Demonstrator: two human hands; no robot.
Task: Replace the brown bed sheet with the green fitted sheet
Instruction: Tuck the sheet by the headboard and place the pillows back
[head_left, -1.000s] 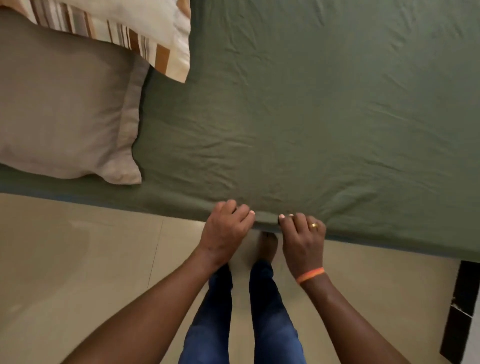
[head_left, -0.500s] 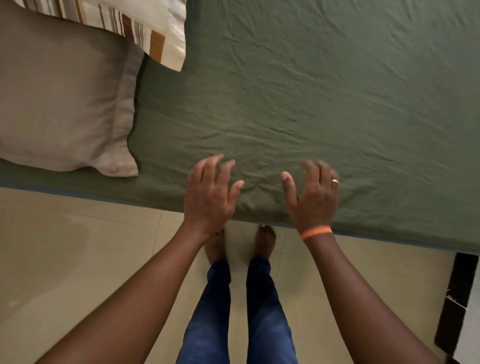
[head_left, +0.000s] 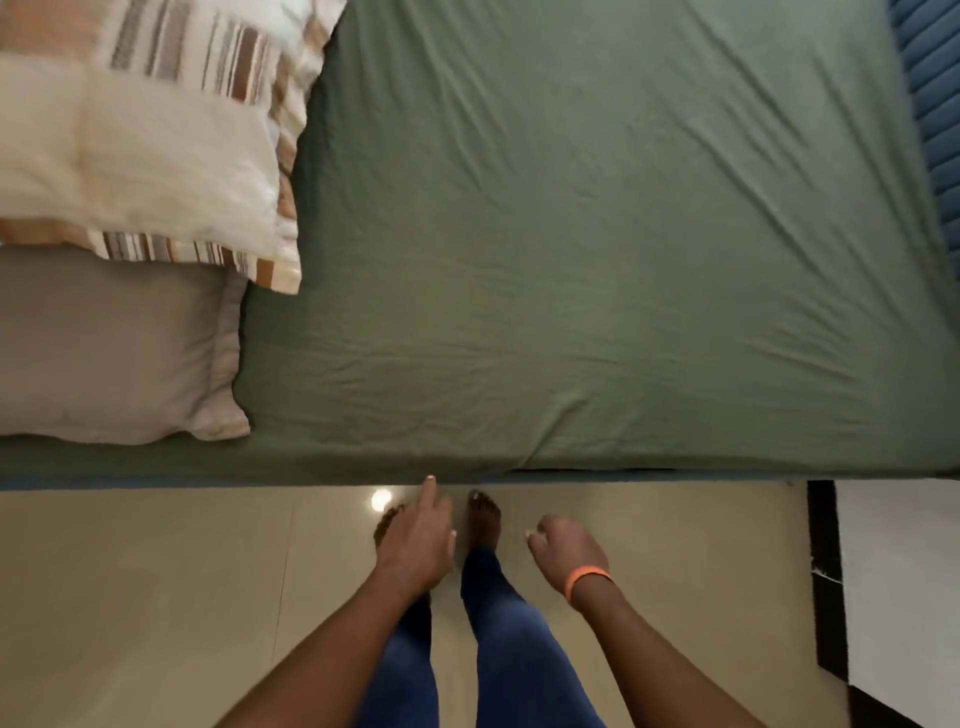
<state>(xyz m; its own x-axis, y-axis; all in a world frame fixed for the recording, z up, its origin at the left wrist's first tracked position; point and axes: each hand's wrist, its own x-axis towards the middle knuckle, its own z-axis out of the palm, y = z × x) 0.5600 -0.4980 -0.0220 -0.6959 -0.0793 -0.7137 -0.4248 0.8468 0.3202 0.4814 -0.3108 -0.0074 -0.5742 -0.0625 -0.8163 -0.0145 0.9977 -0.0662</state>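
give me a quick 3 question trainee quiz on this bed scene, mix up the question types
1. True or false: the green fitted sheet covers the mattress top.
2. Which pillow lies nearer the person? A) the grey pillow B) the striped pillow
3. Fill in: neither the left hand nor the right hand holds the ____.

Key
1. True.
2. A; the striped pillow lies beyond it and overlaps its far edge.
3. Sheet; both hands are over the floor, the left forefinger pointing toward the bed edge.
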